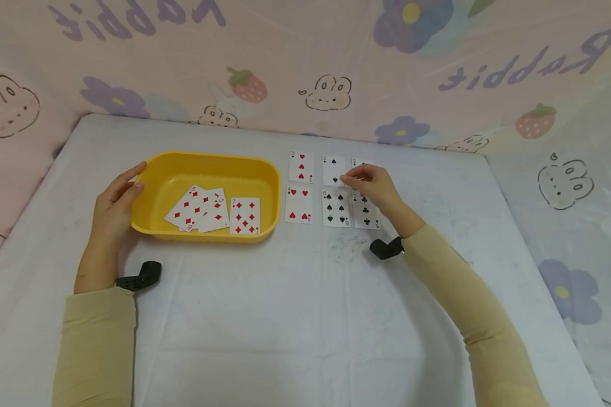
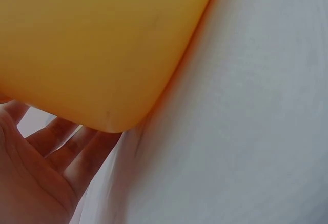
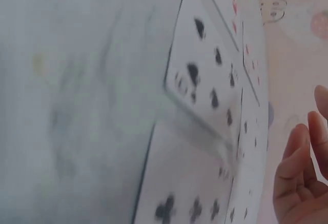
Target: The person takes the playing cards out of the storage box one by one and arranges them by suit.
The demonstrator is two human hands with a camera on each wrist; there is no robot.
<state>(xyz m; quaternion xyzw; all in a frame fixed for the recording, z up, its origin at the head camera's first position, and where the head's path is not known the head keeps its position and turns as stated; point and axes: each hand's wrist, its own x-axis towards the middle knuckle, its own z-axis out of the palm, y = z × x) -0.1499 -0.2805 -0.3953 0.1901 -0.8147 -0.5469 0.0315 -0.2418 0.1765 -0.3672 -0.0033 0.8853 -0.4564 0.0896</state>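
My left hand (image 1: pixel 113 206) grips the left end of a yellow plastic tub (image 1: pixel 219 163), thumb at the rim; in the left wrist view its fingers (image 2: pixel 84 160) lie against the outside. Inside the tub are diamond playing cards, among them a six (image 1: pixel 187 210), a five (image 1: pixel 215 213) and a seven (image 1: pixel 245 216). Over the face-up cards right of the tub hovers my right hand (image 1: pixel 377 186), fingertips close above the two of spades (image 1: pixel 332 167). No card shows between its loosely bent fingers (image 3: pixel 294 157) in the right wrist view. It partly covers another black two (image 1: pixel 358 162).
Two rows of cards lie on the white-covered table (image 1: pixel 285 322): three of hearts (image 1: pixel 301 167), four of hearts (image 1: pixel 298 204), six of spades (image 1: pixel 335 208) and three of clubs (image 1: pixel 365 215) are readable. A printed rabbit-and-flower cloth (image 1: pixel 285 51) rises behind the table.
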